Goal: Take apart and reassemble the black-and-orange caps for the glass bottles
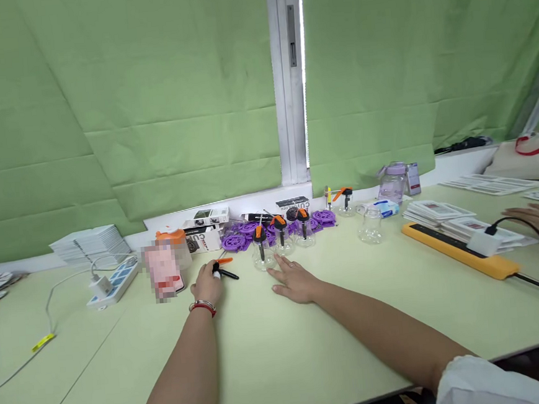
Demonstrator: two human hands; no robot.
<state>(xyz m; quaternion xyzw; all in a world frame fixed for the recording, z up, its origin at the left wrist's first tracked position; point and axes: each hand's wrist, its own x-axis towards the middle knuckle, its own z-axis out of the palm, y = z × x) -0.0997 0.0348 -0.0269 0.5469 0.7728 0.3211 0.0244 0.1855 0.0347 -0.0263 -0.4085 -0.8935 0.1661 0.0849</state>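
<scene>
left hand (pixel 206 286) grasping pump (pixel 228 274), long axis pointing right | right hand (pixel 294 282) flat, released

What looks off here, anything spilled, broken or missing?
No spill or breakage visible. One glass cup stands apart without the orange-black top that the three cups by the right hand wear; a loose pump lies sideways in the grip of the left hand.
</scene>
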